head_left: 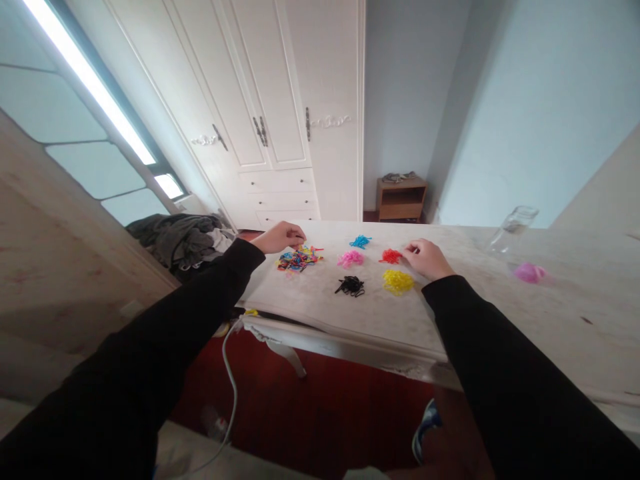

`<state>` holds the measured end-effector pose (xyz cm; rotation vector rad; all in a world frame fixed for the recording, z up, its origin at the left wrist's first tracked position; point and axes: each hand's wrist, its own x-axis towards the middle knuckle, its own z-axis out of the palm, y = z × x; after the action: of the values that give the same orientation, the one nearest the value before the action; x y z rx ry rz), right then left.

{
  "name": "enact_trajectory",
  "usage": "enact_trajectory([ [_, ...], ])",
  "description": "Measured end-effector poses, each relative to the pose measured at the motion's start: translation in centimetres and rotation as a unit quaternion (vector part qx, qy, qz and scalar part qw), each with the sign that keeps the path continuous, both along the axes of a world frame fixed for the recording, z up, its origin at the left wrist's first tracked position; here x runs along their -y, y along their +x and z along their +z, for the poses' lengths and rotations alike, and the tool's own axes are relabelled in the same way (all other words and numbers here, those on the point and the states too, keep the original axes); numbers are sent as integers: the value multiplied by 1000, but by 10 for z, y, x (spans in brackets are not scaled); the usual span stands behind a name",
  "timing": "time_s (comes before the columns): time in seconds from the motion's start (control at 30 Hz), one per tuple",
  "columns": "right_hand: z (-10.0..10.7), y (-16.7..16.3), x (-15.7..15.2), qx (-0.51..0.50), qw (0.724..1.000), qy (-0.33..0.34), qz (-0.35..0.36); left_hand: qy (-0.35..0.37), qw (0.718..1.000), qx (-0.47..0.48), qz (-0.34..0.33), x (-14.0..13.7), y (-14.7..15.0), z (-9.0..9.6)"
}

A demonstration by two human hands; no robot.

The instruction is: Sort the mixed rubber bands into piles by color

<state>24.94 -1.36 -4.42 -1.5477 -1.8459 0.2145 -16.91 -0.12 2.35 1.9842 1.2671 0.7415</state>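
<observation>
Small looped rubber bands lie in piles on the white table (310, 300). My left hand (281, 238) is at the mixed-colour pile (299, 260), its fingers closed in a pinch over the top edge. What sits between those fingertips is too small to make out. To the right, my right hand (427, 259) rests beside the red pile (391, 256), fingers curled together at its edge; their contents are hidden. Between the hands are a blue pile (360, 241), a pink pile (351, 259) and a black pile (351, 286). A yellow pile (398, 282) is just below the red one.
On the right of the table a clear glass bottle (513, 230) leans at a slant near a pink-purple object (530, 273). A white cable (234, 380) hangs off the near left edge. Dark clothes (180, 240) are heaped left of the table, with a white wardrobe (280, 100) behind.
</observation>
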Motion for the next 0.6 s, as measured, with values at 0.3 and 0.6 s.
enact_trajectory([
  [0.3,5,0,1,-51,998,36,2,6,992,123,-10,7,85,-3],
  [0.6,19,-7,13,-121,989,64,46,-5,981,163,-106,-30,193,-25],
])
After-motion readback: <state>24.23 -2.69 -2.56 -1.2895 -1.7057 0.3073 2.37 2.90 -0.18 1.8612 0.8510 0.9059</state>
